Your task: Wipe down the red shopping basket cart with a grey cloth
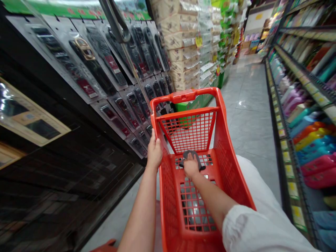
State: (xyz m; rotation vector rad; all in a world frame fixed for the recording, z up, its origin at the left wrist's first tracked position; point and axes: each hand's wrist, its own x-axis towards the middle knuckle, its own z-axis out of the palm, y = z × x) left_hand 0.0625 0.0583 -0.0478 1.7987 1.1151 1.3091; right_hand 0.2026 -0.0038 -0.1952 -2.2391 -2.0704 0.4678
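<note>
A red plastic shopping basket (224, 115) with grid walls and a grid floor stands in front of me, tilted in my view. My left hand (154, 152) grips its left rim, thumb on top and fingers along the outside. Inside, my right hand (191, 166) presses a dark grey cloth (201, 164) against the basket floor near the far end, the fingers lying over the cloth. The cloth is bunched and partly hidden under the hand. A thin metal rod (135, 70) with a dark grip end slants up from the basket's far left corner.
Packaged belts (91, 59) hang on a rack along the left, above a dark panel. Stacked tan packages (181, 45) stand beyond the basket. Shelves (288, 147) with colourful bottles line the right. A grey tiled aisle (246, 115) runs between them.
</note>
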